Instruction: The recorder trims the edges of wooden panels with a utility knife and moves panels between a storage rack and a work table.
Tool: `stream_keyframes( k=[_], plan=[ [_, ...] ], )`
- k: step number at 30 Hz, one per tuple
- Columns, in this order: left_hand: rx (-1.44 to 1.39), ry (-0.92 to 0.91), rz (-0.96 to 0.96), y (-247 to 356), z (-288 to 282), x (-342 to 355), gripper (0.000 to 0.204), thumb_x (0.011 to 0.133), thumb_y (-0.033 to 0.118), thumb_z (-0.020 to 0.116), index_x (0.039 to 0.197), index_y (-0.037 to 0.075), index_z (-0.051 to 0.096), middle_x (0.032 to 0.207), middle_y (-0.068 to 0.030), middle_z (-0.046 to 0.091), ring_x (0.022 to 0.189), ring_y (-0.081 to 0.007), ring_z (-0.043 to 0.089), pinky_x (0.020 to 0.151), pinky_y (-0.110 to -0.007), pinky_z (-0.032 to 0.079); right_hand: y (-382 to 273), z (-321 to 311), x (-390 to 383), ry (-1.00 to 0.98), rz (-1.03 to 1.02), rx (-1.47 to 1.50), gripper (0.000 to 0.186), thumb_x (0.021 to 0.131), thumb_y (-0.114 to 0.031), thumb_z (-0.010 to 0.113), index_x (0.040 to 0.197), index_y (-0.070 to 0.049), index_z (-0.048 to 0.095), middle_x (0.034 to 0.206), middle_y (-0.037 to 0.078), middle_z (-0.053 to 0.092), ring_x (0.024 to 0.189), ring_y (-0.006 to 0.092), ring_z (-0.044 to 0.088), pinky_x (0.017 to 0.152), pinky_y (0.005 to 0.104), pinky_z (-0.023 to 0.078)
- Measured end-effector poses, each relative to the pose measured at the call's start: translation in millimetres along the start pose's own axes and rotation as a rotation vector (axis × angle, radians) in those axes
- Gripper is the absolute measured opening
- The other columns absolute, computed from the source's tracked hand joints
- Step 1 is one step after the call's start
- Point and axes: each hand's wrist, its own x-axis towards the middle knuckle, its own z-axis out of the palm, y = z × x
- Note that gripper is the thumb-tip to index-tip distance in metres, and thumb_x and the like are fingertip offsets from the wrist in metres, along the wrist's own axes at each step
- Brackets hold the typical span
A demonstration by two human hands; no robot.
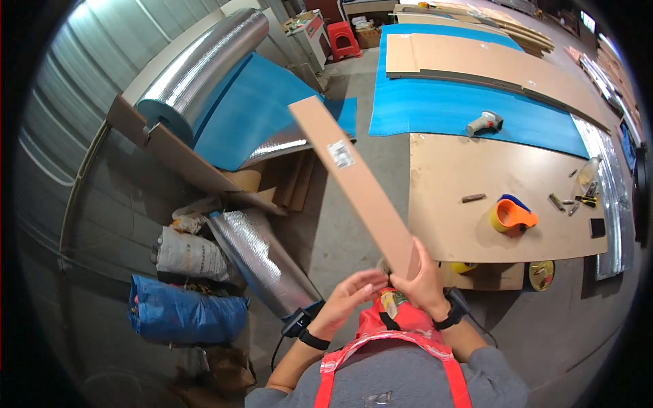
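A long, narrow brown cardboard box (367,197) with a white label slants up and to the left in front of me. My right hand (420,284) is closed around its near end, with the thumb on one side. Close to that same end is my left hand (350,299), its fingers stretched out toward the box; whether they touch it is hard to see. A red apron (401,319) lies just behind both hands.
The board-topped table (449,211) at right bears an orange tape dispenser (505,216), a handheld scanner (486,124), cutters and small tools. Blue foam sheet (401,109) and flat boards (469,58) lie beyond. Silver foil rolls (204,61), a blue bundle (187,309) and a white sack (190,255) are left.
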Motion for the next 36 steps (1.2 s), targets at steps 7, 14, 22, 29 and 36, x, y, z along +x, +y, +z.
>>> stream_keyframes(
  k=[7, 14, 22, 29, 36],
  plan=[
    [0.291, 0.083, -0.196, 67.0, -118.8, 102.0, 0.039, 0.100, 0.018, 0.052, 0.131, -0.005, 0.048, 0.128, -0.0179, 0.057, 0.120, -0.0244, 0.056, 0.104, -0.035, 0.042, 41.6, 50.8, 192.3, 0.267, 0.183, -0.044, 0.093, 0.064, -0.024, 0.081, 0.142, -0.001, 0.036, 0.130, 0.022, 0.055, 0.118, 0.0349, 0.055, 0.096, 0.0414, 0.046],
    [0.479, 0.347, -0.258, 170.6, -206.1, 189.3, 0.034, 0.100, 0.019, 0.052, 0.126, -0.002, 0.054, 0.122, -0.0168, 0.062, 0.114, -0.0234, 0.060, 0.097, -0.034, 0.047, 35.5, 59.1, 377.0, 0.358, 0.377, -0.054, 0.091, 0.065, -0.027, 0.080, 0.141, -0.002, 0.036, 0.129, 0.022, 0.055, 0.119, 0.0353, 0.054, 0.097, 0.0419, 0.046],
    [0.440, 0.208, -0.421, 216.4, -268.3, 334.4, 0.030, 0.102, 0.018, 0.048, 0.124, -0.002, 0.054, 0.119, -0.0167, 0.063, 0.109, -0.0218, 0.063, 0.092, -0.031, 0.051, 50.9, 37.8, 527.8, 0.530, 0.354, -0.241, 0.080, 0.064, -0.026, 0.078, 0.133, -0.003, 0.043, 0.111, 0.021, 0.063, 0.102, 0.0382, 0.062, 0.083, 0.0455, 0.051],
    [0.425, -0.063, -0.429, 237.8, -309.1, 523.1, 0.030, 0.101, 0.020, 0.050, 0.123, -0.001, 0.055, 0.117, -0.0126, 0.064, 0.108, -0.0193, 0.063, 0.092, -0.031, 0.050, 74.0, 22.1, 667.0, 0.564, 0.397, -0.374, 0.080, 0.063, -0.026, 0.080, 0.131, 0.000, 0.045, 0.109, 0.020, 0.064, 0.098, 0.0372, 0.063, 0.081, 0.0446, 0.053],
    [0.525, -0.233, -0.475, 306.0, -366.1, 691.1, 0.028, 0.100, 0.021, 0.053, 0.119, 0.001, 0.057, 0.114, -0.0115, 0.066, 0.106, -0.0183, 0.063, 0.091, -0.030, 0.050, 106.7, 14.4, 828.5, 0.705, 0.351, -0.571, 0.074, 0.063, -0.019, 0.080, 0.128, 0.000, 0.049, 0.110, 0.018, 0.063, 0.108, 0.0360, 0.058, 0.090, 0.0436, 0.049]
  ],
)
